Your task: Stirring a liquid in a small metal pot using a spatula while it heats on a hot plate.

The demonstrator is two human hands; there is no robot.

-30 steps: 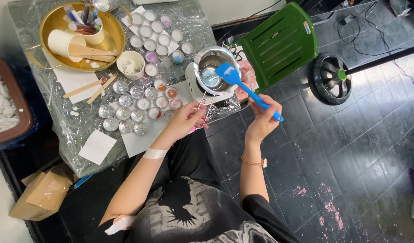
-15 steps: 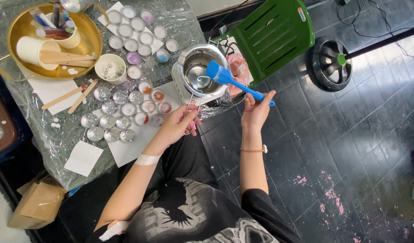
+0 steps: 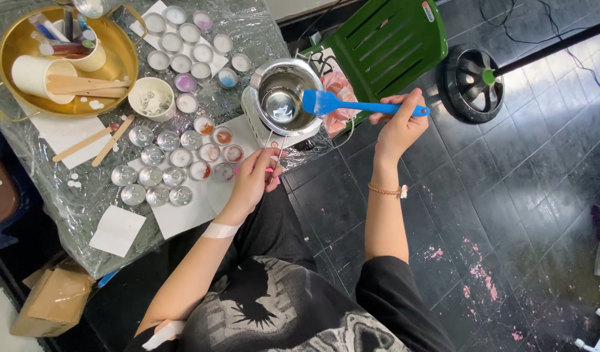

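Bright even light, soft shadows; glare on plastic table wrap (image 3: 261, 26) & glossy floor tiles (image 3: 521, 195); sharp.

I've got one view only, head-worn, looking steeply down from above my seated lap. Plastic-wrapped table (image 3: 104, 195) fills the upper left of the frame, dark tiled floor (image 3: 508, 215) the right half. My torso sits bottom centre, forearms run up to mid-frame. Medium-close range, nothing shared with another camera.

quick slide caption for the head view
Left hand grips the steel pot handle; right hand holds a blue spatula at its rim.
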